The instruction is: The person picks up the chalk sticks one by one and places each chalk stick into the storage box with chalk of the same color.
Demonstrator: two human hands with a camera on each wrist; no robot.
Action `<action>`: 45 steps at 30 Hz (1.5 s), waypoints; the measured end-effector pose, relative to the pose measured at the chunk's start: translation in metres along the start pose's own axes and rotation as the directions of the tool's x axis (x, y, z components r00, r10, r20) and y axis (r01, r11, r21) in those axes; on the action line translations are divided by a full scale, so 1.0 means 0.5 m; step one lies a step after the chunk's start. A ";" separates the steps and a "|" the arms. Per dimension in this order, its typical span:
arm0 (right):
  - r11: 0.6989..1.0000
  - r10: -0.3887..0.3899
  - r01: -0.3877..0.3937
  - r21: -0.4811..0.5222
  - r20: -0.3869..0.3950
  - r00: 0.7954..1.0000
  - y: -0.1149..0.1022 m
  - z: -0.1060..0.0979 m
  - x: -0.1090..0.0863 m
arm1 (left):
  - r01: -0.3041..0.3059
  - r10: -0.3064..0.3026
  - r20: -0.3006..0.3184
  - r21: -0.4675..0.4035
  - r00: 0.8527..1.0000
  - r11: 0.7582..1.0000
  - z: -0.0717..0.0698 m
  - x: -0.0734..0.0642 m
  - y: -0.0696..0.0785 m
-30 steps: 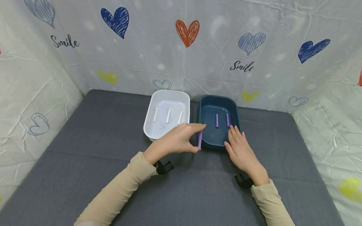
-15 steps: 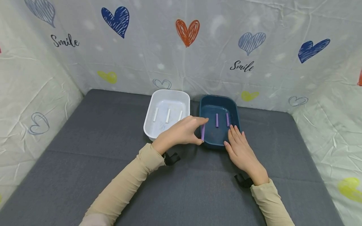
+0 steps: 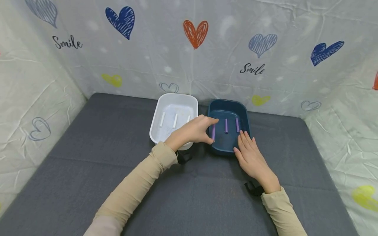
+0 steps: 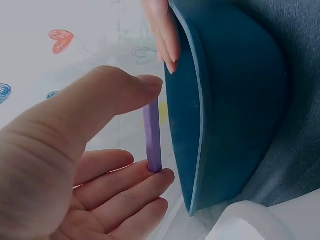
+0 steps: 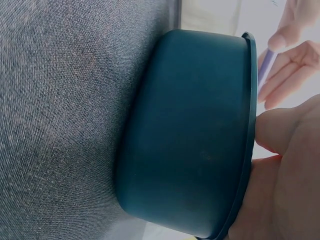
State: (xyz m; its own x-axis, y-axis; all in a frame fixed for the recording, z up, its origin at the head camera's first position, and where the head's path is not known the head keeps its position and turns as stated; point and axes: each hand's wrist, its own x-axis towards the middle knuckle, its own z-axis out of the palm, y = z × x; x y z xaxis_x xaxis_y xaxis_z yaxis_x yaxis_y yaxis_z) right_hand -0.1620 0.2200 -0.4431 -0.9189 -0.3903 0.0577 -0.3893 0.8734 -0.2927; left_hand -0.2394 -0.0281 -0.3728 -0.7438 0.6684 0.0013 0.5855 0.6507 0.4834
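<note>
My left hand (image 3: 197, 129) pinches a purple chalk stick (image 3: 213, 132) by its ends, thumb at one end and fingertips at the other. The left wrist view shows this chalk (image 4: 153, 137) beside the rim of the dark blue tub (image 4: 202, 115), just above its left edge. Two more purple chalks (image 3: 226, 126) lie side by side inside the tub. My right hand (image 3: 253, 160) rests on the tub's near right rim with its fingers straight; the right wrist view shows the thumb (image 5: 280, 131) against the rim.
Left of the blue tub stands a white tub (image 3: 152, 129) holding three white chalks (image 3: 175, 121), one partly hidden by my left hand. Both tubs sit on a grey cloth-covered table (image 3: 189, 200) near its back edge, before a white curtain (image 3: 224, 29) printed with hearts.
My left hand has moved forward and slightly right with the purple chalk, from the near left corner of the blue tub to over its left edge. The right hand stays put.
</note>
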 end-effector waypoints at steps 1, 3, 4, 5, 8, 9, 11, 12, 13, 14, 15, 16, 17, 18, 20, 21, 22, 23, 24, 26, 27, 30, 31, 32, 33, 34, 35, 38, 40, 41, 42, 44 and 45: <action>1.000 0.000 0.000 0.000 -0.001 1.000 0.000 0.000 0.000 | 0.005 -0.005 0.005 -0.001 1.000 1.000 -0.001 0.005 -0.002; 1.000 -0.002 0.002 0.000 -0.001 1.000 0.001 0.000 0.001 | 0.018 -0.018 0.012 -0.001 1.000 1.000 -0.004 0.014 -0.004; 1.000 -0.003 0.003 0.000 0.000 1.000 0.001 0.000 0.002 | 0.026 -0.026 0.017 -0.003 1.000 1.000 -0.005 0.018 -0.005; 1.000 -0.004 0.004 0.000 -0.001 1.000 0.001 0.000 0.002 | 0.034 -0.034 0.022 -0.002 0.999 0.999 -0.006 0.023 -0.007; 1.000 -0.004 0.004 0.003 0.000 1.000 0.001 -0.001 0.001 | 0.060 -0.060 0.040 -0.002 0.997 0.998 -0.007 0.036 -0.010; 1.000 -0.005 0.005 0.004 0.000 1.000 0.001 0.000 0.001 | 0.070 -0.070 0.044 -0.002 0.997 0.998 -0.007 0.040 -0.011; 1.000 -0.006 0.006 0.004 -0.002 1.000 0.001 0.000 0.001 | 0.086 -0.086 0.049 -0.006 0.995 0.996 -0.006 0.050 -0.014; 1.000 -0.006 0.006 0.002 -0.002 1.000 0.001 0.000 0.001 | 0.093 -0.093 0.050 -0.011 0.994 0.996 -0.005 0.054 -0.016; 1.000 -0.007 0.007 0.002 -0.003 1.000 0.002 0.000 0.001 | 0.102 -0.101 0.051 -0.014 0.994 0.995 -0.004 0.059 -0.017; 1.000 -0.007 0.007 0.002 -0.003 1.000 0.002 0.001 0.001 | 0.109 -0.108 0.051 -0.017 0.993 0.994 -0.003 0.063 -0.019; 1.000 -0.008 0.008 0.000 -0.003 1.000 0.003 0.001 0.001 | 0.114 -0.113 0.051 -0.022 0.992 0.993 -0.002 0.068 -0.021; 1.000 -0.007 0.007 -0.001 -0.003 1.000 0.003 0.001 0.001 | 0.116 -0.114 0.053 -0.027 0.992 0.993 -0.001 0.073 -0.022; 1.000 -0.006 0.006 -0.001 -0.003 1.000 0.003 0.001 0.001 | 0.116 -0.114 0.054 -0.028 0.992 0.993 0.000 0.078 -0.023; 1.000 -0.007 0.007 -0.002 -0.002 1.000 0.003 0.001 0.001 | 0.114 -0.112 0.055 -0.029 0.992 0.993 0.001 0.083 -0.024; 1.000 -0.007 0.007 -0.002 -0.001 1.000 0.003 0.001 0.001 | 0.108 -0.106 0.054 -0.026 0.993 0.994 0.003 0.092 -0.026; 1.000 -0.007 0.007 -0.002 0.000 1.000 0.002 0.001 0.000 | 0.103 -0.102 0.052 -0.025 0.993 0.994 0.004 0.097 -0.027; 1.000 -0.007 0.007 -0.001 0.000 1.000 0.002 0.001 0.000 | 0.103 -0.101 0.051 -0.025 0.994 0.994 0.005 0.101 -0.027; 1.000 -0.007 0.007 -0.001 0.000 1.000 0.002 0.001 0.000 | 0.103 -0.102 0.050 -0.026 0.994 0.994 0.005 0.106 -0.028; 1.000 -0.007 0.007 -0.001 0.000 1.000 0.002 0.001 0.000 | 0.105 -0.103 0.046 -0.030 0.994 0.994 0.006 0.110 -0.028; 1.000 -0.007 0.007 0.001 -0.002 1.000 0.002 0.001 0.000 | 0.118 -0.117 0.041 -0.035 0.992 0.992 0.007 0.118 -0.028; 1.000 -0.008 0.008 0.001 -0.002 1.000 0.003 0.001 0.000 | 0.128 -0.127 0.038 -0.041 0.991 0.991 0.008 0.121 -0.028; 1.000 -0.008 0.008 0.000 -0.004 1.000 0.003 0.001 0.000 | 0.154 -0.152 0.034 -0.051 0.988 0.987 0.009 0.130 -0.028; 1.000 -0.008 0.008 -0.001 -0.004 1.000 0.003 0.001 0.001 | 0.164 -0.162 0.031 -0.056 0.986 0.985 0.009 0.132 -0.027; 1.000 -0.008 0.008 0.000 -0.003 1.000 0.003 0.001 0.001 | 0.173 -0.171 0.029 -0.061 0.985 0.983 0.009 0.133 -0.027; 1.000 -0.008 0.008 -0.001 -0.002 1.000 0.003 0.001 0.001 | 0.182 -0.181 0.028 -0.066 0.983 0.981 0.010 0.134 -0.027; 1.000 -0.008 0.008 -0.001 -0.001 1.000 0.003 0.001 0.001 | 0.191 -0.190 0.030 -0.070 0.981 0.979 0.010 0.135 -0.028; 1.000 -0.008 0.008 0.000 -0.002 1.000 0.003 0.001 0.001 | 0.201 -0.199 0.030 -0.074 0.980 0.977 0.010 0.136 -0.028; 1.000 -0.008 0.008 0.002 -0.001 1.000 0.003 0.000 0.001 | 0.232 -0.230 0.033 -0.074 0.973 0.970 0.011 0.139 -0.030; 1.000 -0.009 0.009 0.004 -0.002 1.000 0.003 0.001 0.001 | 0.251 -0.249 0.040 -0.061 0.968 0.966 0.013 0.143 -0.030; 1.000 -0.009 0.009 0.003 -0.003 1.000 0.003 0.001 0.001 | 0.258 -0.256 0.043 -0.049 0.966 0.965 0.014 0.145 -0.030; 1.000 -0.009 0.009 0.003 -0.004 1.000 0.003 0.001 0.002 | 0.267 -0.265 0.049 -0.034 0.963 0.963 0.015 0.148 -0.030; 1.000 -0.010 0.010 0.004 -0.005 1.000 0.004 0.001 0.002 | 0.281 -0.280 0.057 -0.008 0.958 0.960 0.017 0.153 -0.029; 1.000 -0.010 0.010 0.004 -0.006 1.000 0.004 0.002 0.002 | 0.286 -0.286 0.063 0.010 0.956 0.958 0.019 0.156 -0.028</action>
State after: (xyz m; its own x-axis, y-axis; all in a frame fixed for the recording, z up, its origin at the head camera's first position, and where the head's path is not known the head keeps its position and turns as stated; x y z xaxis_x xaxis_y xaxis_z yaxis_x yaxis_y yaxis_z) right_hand -0.1637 0.2211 -0.4444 -0.9152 -0.3974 0.0668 -0.3986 0.8681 -0.2959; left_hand -0.3025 0.0181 -0.3876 -0.8587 0.4752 -0.1920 0.3511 0.8184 0.4550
